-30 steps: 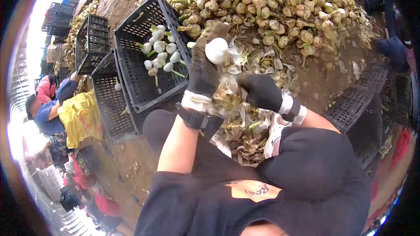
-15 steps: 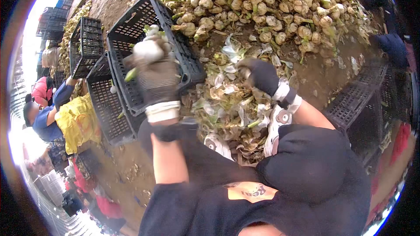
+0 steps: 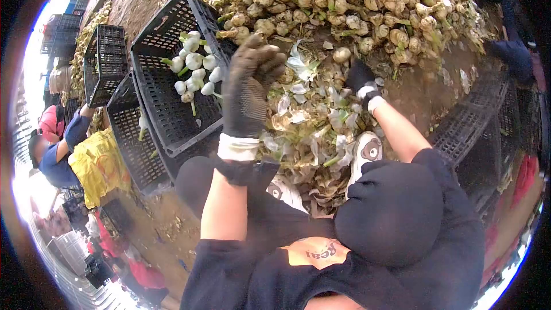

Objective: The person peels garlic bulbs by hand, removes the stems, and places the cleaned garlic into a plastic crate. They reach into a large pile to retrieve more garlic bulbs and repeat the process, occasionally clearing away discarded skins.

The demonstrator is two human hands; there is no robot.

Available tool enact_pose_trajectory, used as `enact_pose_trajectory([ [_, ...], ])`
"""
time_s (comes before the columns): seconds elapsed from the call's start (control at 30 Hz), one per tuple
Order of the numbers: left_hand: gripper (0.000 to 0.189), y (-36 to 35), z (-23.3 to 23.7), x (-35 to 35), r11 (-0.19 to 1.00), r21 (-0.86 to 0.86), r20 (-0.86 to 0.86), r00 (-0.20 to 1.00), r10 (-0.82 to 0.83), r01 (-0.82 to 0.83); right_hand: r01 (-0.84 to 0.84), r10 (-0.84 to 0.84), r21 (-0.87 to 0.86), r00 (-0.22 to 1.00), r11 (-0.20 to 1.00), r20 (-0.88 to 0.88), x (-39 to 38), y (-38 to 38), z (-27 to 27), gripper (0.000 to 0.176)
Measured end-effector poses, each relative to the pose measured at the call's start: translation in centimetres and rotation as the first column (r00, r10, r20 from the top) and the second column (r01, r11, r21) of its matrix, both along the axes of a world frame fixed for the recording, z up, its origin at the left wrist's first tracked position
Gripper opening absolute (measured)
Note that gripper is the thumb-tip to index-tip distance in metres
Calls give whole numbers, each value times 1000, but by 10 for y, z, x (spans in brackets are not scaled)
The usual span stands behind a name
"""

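My left hand [image 3: 251, 83], in a dirty dark glove with a white cuff, is raised beside the right wall of a black plastic crate [image 3: 166, 144]. Its fingers are apart and loosely bent, with nothing in them. Several cleaned white garlic bulbs [image 3: 197, 61] with short green stems lie inside that crate. My right hand [image 3: 360, 76], gloved in black, reaches to the near edge of a heap of untrimmed garlic [image 3: 367, 0]. One bulb [image 3: 341, 55] is right by its fingertips. Blur and the back of the glove hide how these fingers are bent.
Loose garlic skins and leaves [image 3: 307, 132] cover the ground between my shoes. A second black crate [image 3: 138, 138] stands against the first. More crates [image 3: 470, 132] are at the right. At the left, a person [image 3: 57, 161] is beside a yellow sack [image 3: 100, 163].
My left hand has let go of the white garlic bulbs, which now lie in the crate, and has swung right and out of it. My right hand has moved forward to the heap.
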State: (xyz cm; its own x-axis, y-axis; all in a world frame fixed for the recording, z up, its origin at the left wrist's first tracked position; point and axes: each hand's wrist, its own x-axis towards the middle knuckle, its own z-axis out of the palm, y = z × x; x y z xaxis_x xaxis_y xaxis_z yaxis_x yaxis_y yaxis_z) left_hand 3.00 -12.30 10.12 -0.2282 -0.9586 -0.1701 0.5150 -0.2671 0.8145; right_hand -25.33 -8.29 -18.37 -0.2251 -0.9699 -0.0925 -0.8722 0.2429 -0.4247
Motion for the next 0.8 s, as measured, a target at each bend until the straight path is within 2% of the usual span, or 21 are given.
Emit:
enact_pose_trajectory([
  [0.07, 45, 0, -13, -6, 994, -52, 241, 967, -81, 96, -60, 61, -71, 998, 996, 16, 17, 15, 18, 34],
  [0.1, 48, 0, -23, -8, 988, -48, 356, 926, -123, 149, -126, 127, -51, 992, 991, 18, 29, 16, 52, 33],
  [0.13, 52, -1, -32, -10, 978, -41, 464, 871, -162, 204, -107, 117, -111, 989, 988, 88, 41, 22, 68, 32],
  [0.17, 54, -1, -43, -10, 962, -10, 585, 782, -217, 275, -188, 239, -262, 955, 947, 179, 45, 26, 57, 30],
  [0.23, 58, 12, -60, -13, 956, -2, 594, 770, -235, 294, -175, 351, -519, 899, 836, 262, 70, 25, 124, 30],
  [0.27, 59, 15, -70, -11, 926, -11, 646, 709, -282, 378, -173, 350, -517, 898, 838, 267, 76, 25, 147, 30],
  [0.33, 57, 10, -77, -8, 848, -50, 770, 561, -304, 528, -282, 476, -575, 852, 768, 219, 80, 23, 177, 34],
  [0.37, 57, 9, -77, -7, 846, -53, 771, 560, -303, 531, -279, 474, -577, 853, 767, 217, 78, 20, 181, 34],
  [0.4, 55, 7, -70, -9, 872, -8, 674, 647, -356, 489, -130, 423, -548, 785, 827, 452, 75, 17, 183, 42],
  [0.43, 55, 5, -60, -12, 892, 43, 564, 726, -393, 450, 9, 354, -481, 664, 877, 659, 72, 14, 186, 50],
  [0.47, 55, 6, -51, -14, 918, 25, 576, 745, -337, 396, 140, 215, -364, 596, 921, 774, 69, 11, 188, 50],
  [0.5, 55, 8, -46, -16, 918, 23, 576, 745, -337, 397, 140, 215, -365, 597, 920, 773, 66, 11, 187, 50],
  [0.57, 58, 12, -42, -20, 930, -146, 573, 795, -199, 337, -12, 104, -106, 322, 994, 941, 57, 16, 185, 42],
  [0.6, 61, 14, -45, -22, 916, -173, 590, 783, -197, 361, -60, 26, -3, 386, 998, 922, 71, 18, 216, 38],
  [0.63, 61, 17, -47, -24, 915, -172, 588, 783, -202, 365, 9, 94, -103, 328, 995, 940, 84, 18, 212, 37],
  [0.7, 66, 23, -53, -30, 859, -328, 661, 745, -88, 392, 95, 32, -56, 235, 994, 972, 95, 24, 225, 36],
  [0.73, 71, 23, -60, -32, 862, -340, 683, 728, -48, 376, 43, -29, 20, 206, 999, 978, 90, 23, 224, 33],
  [0.77, 71, 22, -64, -31, 859, -341, 685, 727, -50, 380, 47, -27, 18, 205, 999, 978, 90, 23, 223, 33],
  [0.8, 72, 21, -65, -31, 878, -320, 616, 782, -92, 355, 81, 0, -11, 131, 997, 991, 91, 23, 219, 32],
])
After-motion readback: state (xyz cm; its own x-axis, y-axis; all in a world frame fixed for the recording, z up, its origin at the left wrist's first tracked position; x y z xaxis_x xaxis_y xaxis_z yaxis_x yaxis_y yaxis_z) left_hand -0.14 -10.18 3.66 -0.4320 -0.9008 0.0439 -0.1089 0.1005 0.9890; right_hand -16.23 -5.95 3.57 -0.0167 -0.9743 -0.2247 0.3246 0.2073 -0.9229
